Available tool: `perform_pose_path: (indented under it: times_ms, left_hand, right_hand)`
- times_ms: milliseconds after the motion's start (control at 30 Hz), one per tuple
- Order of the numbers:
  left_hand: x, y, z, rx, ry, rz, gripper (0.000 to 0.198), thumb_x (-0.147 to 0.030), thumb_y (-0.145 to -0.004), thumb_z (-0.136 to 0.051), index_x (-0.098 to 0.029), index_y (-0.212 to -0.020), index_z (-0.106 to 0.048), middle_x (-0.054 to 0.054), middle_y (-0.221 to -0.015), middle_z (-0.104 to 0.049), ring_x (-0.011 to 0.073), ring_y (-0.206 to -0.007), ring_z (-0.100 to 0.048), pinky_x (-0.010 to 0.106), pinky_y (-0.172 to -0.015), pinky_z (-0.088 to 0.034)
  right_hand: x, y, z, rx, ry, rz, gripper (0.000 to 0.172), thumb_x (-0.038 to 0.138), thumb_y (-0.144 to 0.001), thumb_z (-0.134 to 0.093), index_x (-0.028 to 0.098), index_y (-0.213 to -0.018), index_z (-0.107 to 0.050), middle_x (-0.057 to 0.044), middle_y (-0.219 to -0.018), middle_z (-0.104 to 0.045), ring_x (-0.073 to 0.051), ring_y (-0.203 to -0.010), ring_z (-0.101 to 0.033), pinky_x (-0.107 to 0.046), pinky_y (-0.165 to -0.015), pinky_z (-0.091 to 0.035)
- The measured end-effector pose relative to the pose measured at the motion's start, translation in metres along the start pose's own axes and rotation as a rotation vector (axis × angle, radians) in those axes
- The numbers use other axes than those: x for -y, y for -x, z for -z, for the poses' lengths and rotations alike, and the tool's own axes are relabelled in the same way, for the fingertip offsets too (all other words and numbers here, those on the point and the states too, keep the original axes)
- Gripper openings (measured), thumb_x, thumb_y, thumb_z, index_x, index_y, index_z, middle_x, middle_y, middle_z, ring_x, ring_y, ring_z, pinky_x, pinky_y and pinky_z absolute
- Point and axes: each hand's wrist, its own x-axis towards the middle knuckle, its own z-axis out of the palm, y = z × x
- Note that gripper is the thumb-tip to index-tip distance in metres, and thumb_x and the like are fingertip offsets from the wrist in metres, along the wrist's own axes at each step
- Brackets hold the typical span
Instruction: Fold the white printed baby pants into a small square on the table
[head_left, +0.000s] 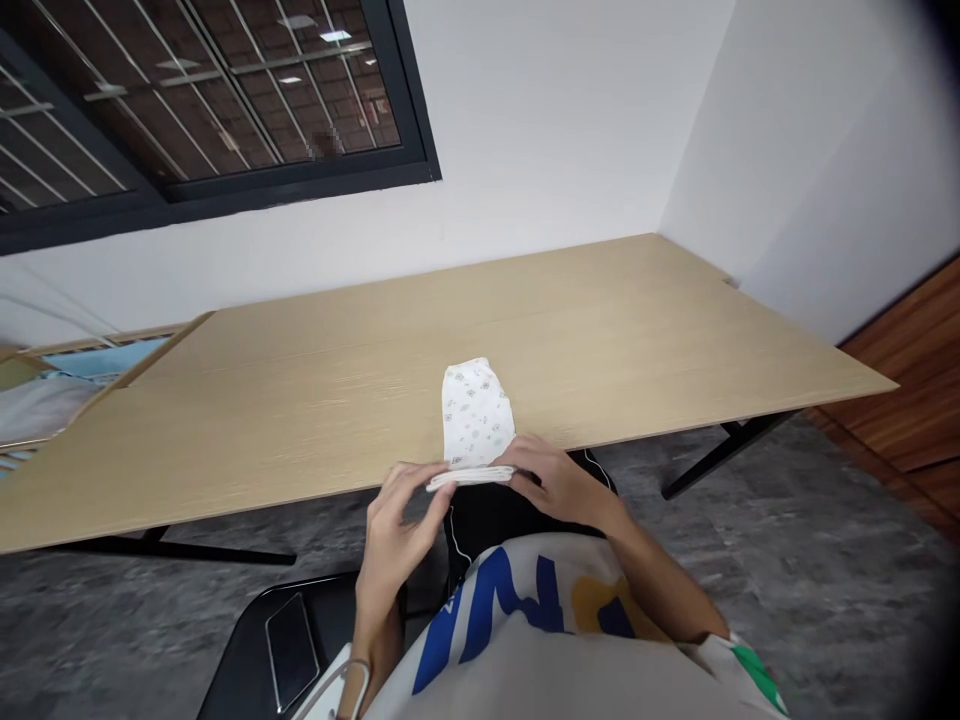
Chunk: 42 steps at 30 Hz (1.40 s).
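A white cloth with a small scattered print (478,415) lies on the table, its near end folded into a flat layered strip at the front edge. My left hand (401,525) pinches the left end of that strip between thumb and fingers. At the right end, my right hand (551,480) grips the same fold, thumb below and fingers on top. The far part of the cloth rests flat on the wood and narrows toward its far end. What kind of cloth piece it is cannot be made out.
The light wooden table (337,380) runs along a white wall under a barred window (225,90). A phone (292,652) lies on a black chair (232,650) at lower left. Far left, a box (97,370) holds bluish and white material. Black table legs (731,450) stand below.
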Motion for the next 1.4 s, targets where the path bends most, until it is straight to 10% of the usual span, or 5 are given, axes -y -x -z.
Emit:
perform_pose_path:
  times_ms: [233, 700, 833, 1033, 1400]
  left_hand:
    - [-0.002, -0.005, -0.032, -0.403, -0.192, -0.01, 0.033, -0.023, -0.093, -0.069, -0.02, -0.125, -0.06, 0.011, -0.12, -0.064, 0.0238, -0.117, -0.063, 0.043, -0.099, -0.053]
    - [0.0, 0.006, -0.116, 0.215, -0.559, 0.254, 0.058, -0.045, -0.106, -0.04, -0.017, -0.156, -0.044, 0.022, -0.162, -0.045, 0.0383, -0.151, -0.039, 0.058, -0.112, -0.04]
    - [0.004, 0.011, -0.125, 0.239, -0.666, 0.249, 0.059, -0.048, -0.105, -0.042, -0.017, -0.155, -0.049, 0.023, -0.164, -0.041, 0.0425, -0.151, -0.038, 0.06, -0.11, -0.041]
    - [0.011, 0.021, -0.131, 0.213, -0.737, 0.206, 0.058, -0.05, -0.104, -0.045, -0.005, -0.132, -0.069, 0.031, -0.14, -0.062, 0.0463, -0.141, -0.048, 0.06, -0.109, -0.038]
    - [0.011, 0.02, -0.134, 0.23, -0.82, 0.204, 0.055, -0.048, -0.104, -0.048, -0.024, -0.152, -0.055, 0.026, -0.161, -0.044, 0.0447, -0.148, -0.043, 0.059, -0.106, -0.043]
  right_hand:
    - [-0.037, -0.073, 0.015, -0.261, -0.017, -0.093, 0.024, 0.04, -0.102, -0.058, 0.021, -0.112, -0.068, -0.005, -0.099, -0.071, -0.018, -0.081, -0.062, -0.031, -0.078, -0.05]
    - [-0.141, -0.145, -0.004, -0.175, 0.245, -0.412, 0.034, 0.021, -0.1, -0.052, 0.013, -0.132, -0.061, -0.019, -0.13, -0.064, -0.027, -0.116, -0.064, -0.042, -0.102, -0.049]
    - [-0.11, -0.123, -0.012, -0.115, 0.222, -0.15, 0.052, 0.036, -0.106, -0.047, 0.014, -0.153, -0.045, -0.021, -0.159, -0.044, -0.029, -0.144, -0.047, -0.047, -0.119, -0.038]
    - [-0.073, -0.106, -0.043, 0.432, 0.096, 0.187, 0.059, 0.052, -0.11, -0.036, 0.021, -0.161, -0.042, -0.01, -0.173, -0.028, -0.022, -0.16, -0.024, -0.04, -0.13, -0.02]
    - [-0.145, -0.141, -0.059, 0.451, 0.334, 0.06, 0.066, 0.058, -0.107, -0.037, 0.02, -0.161, -0.043, -0.01, -0.171, -0.028, -0.027, -0.161, -0.02, -0.047, -0.131, -0.008]
